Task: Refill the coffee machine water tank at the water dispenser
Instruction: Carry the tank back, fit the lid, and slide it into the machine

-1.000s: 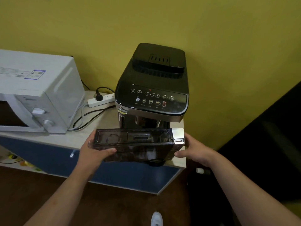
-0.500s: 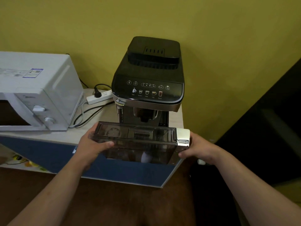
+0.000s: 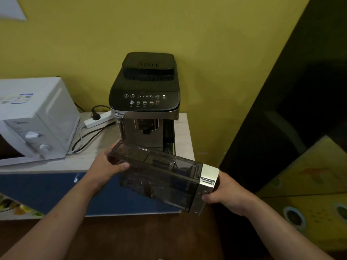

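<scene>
A smoky, see-through water tank (image 3: 161, 177) with a silver end cap is held in the air in front of the cabinet, tilted down to the right. My left hand (image 3: 107, 167) grips its left end and my right hand (image 3: 223, 194) grips the silver right end. The black coffee machine (image 3: 146, 98) stands behind it on the counter, with an open dark slot (image 3: 169, 136) down its right side. No water dispenser is in view.
A white microwave (image 3: 35, 119) sits at the left of the light counter (image 3: 185, 136), with a white power strip (image 3: 97, 119) and cables between it and the machine. Blue cabinet front (image 3: 47, 190) below. A dark doorway or panel (image 3: 300, 91) stands at the right, above a yellow panel (image 3: 308, 184).
The tank has come away from the machine toward me and to the right, and now tilts down at its right end. The view has pulled back from the counter.
</scene>
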